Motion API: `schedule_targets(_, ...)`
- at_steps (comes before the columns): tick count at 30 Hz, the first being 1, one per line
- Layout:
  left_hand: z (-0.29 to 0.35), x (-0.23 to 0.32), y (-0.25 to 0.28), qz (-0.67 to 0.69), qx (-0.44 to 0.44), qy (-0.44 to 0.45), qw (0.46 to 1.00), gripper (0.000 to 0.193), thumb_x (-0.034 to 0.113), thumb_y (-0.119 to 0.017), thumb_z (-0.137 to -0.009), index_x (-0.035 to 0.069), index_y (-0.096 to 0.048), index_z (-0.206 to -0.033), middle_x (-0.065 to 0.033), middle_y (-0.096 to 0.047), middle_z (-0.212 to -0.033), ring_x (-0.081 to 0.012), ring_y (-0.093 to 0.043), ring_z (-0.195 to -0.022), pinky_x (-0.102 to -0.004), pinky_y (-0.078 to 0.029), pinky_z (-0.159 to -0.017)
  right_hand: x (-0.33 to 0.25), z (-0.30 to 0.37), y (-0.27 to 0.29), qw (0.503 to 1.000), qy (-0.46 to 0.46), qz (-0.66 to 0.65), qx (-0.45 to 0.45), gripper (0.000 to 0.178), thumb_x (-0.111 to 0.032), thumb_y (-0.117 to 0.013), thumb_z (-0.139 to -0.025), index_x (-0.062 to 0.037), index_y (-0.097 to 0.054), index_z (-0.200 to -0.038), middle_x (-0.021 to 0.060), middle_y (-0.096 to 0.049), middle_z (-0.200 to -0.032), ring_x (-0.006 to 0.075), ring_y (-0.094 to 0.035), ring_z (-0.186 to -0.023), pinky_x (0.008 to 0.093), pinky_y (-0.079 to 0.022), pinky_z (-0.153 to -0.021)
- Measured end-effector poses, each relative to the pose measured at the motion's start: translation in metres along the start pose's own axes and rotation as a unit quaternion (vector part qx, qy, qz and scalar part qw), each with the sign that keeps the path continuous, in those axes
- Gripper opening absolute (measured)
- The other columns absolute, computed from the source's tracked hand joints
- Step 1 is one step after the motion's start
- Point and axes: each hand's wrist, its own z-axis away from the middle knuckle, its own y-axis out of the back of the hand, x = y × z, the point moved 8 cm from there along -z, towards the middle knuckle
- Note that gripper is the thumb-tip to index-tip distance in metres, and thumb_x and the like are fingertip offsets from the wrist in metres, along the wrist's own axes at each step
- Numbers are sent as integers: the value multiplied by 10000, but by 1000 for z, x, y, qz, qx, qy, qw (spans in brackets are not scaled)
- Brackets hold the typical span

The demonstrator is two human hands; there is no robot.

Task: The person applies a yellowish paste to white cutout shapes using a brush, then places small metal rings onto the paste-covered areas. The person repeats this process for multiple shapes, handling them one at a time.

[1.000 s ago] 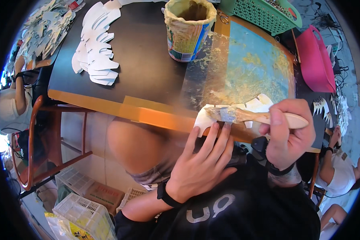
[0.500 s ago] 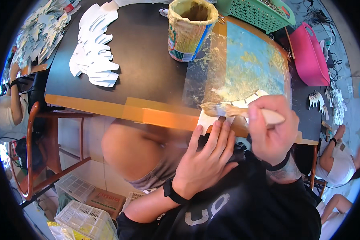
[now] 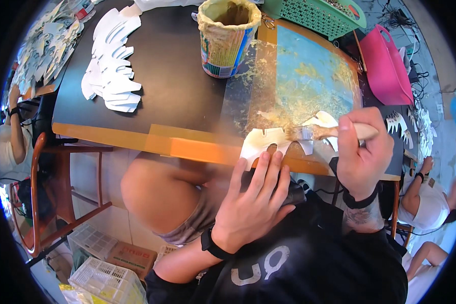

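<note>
My right hand [image 3: 364, 159] grips the pale wooden handle of a paintbrush [image 3: 325, 133]. Its bristles lie on a white cut-out piece [image 3: 257, 144] with curved notches at the table's front edge. Flat on the lower part of that piece, my left hand [image 3: 253, 205] rests with fingers stretched out and apart. The piece reaches right, partly hidden behind the brush and my right hand. Beyond it lies a blue work surface [image 3: 309, 63] smeared with yellowish residue. A tub [image 3: 227, 43] crusted with the same yellowish stuff stands at the back.
Overlapping white pieces [image 3: 111, 66] lie on the dark table [image 3: 172, 76] to the left. At the back right are a green basket [image 3: 314, 20] and a pink basket [image 3: 387, 66]. A wooden chair [image 3: 40, 202] stands at left. Other people sit at both sides.
The brush has moved right along the white piece, from its left end toward its middle, with my right hand. My left hand stays pressed on the piece. The view has shifted slightly.
</note>
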Motion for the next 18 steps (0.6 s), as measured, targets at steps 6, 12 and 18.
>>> schedule_targets(6,0,0,0,-1,-10,6,1000,734,578,-603,-941,41,-576,-1442,-142,-478,-1598,-325,-375,-1527,-591,-254,-1226,-25,6,-19,995,77,-57,-11,58,-74,-692,-944,-25,-662,-948,94,-680,-802,196,-661,-644,298,-512,-614)
schedule_targets(12,-1,-1,0,4,-19,6,1000,733,557,-635,-925,31,-584,-1433,-140,-479,-1598,-349,-373,-1527,-590,-261,-1220,5,12,14,996,-4,-47,78,80,-99,-665,-967,-24,-647,-949,90,-678,-787,152,-651,-648,298,-500,-595)
schedule_targets(18,-1,0,1,8,-25,5,1000,730,535,-672,-903,28,-595,-1423,-147,-470,-1601,-374,-381,-1514,-596,-269,-1212,8,7,-5,999,-2,-24,-34,109,-104,-691,-956,-8,-641,-935,92,-680,-794,145,-639,-646,295,-503,-603)
